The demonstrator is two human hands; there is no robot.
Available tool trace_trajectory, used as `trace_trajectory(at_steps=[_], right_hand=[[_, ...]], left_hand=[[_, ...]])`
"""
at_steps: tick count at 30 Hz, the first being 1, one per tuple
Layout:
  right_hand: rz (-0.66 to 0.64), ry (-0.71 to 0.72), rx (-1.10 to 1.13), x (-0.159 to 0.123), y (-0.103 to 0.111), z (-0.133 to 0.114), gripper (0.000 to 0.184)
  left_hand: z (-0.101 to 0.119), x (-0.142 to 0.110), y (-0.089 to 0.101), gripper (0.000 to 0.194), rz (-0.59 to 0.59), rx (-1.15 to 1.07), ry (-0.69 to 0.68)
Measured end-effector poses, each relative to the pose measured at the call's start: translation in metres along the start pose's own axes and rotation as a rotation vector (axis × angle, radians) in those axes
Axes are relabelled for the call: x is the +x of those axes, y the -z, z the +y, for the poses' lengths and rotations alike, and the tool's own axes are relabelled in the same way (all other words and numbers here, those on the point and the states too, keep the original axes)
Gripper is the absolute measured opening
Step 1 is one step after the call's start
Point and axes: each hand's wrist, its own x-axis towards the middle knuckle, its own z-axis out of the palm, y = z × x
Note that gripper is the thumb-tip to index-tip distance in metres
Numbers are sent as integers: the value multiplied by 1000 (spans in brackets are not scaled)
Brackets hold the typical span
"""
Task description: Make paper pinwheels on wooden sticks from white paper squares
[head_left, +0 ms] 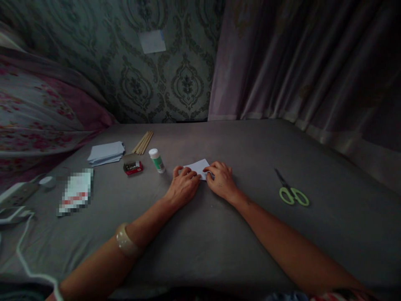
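Observation:
A small white sheet of paper (199,166) lies on the grey cloth between my two hands. My left hand (184,186) grips its near left edge, with the fingers curled down onto it. On the right side, my right hand (222,179) has its thumb and fingers closed on the near edge of the same paper. The fingertips of both hands are close together. Just beyond my left hand a glue stick (157,161) with a white cap and green label stands upright.
Left of the glue stick are a small red open box (133,167), a bundle of wooden sticks (143,142) and a stack of white paper (106,152). Green-handled scissors (293,194) lie at the right. A power strip (17,194) and white cable (23,255) occupy the left edge.

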Motion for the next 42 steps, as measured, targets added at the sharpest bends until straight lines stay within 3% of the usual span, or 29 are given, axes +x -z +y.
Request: trace_trajectory(at_steps=[8,20,23,28,32,36,42], right_hand=[[-94,132,-108,0,4,-4,30],[-143,150,-183,3,2,-9,30],[-89,107,-79,6,-3,-4,27],[128,19,241,13,-7,13,23],[212,-75,331,15,-4,23,15],[179,-157,335,17,1,29,10],[52,-165,306,18,9,38,7]], left_hand=[[-1,-5,2,26,44,-3,2],[-4,-10,2,23,-14,-66,71],[-7,-10,-1,22,-12,-99,97],[-8,-8,-1,21,-31,-124,122],[-9,-8,0,21,-25,-123,130],[-12,-8,-2,20,-17,-114,131],[-20,-8,-2,23,-24,-107,106]])
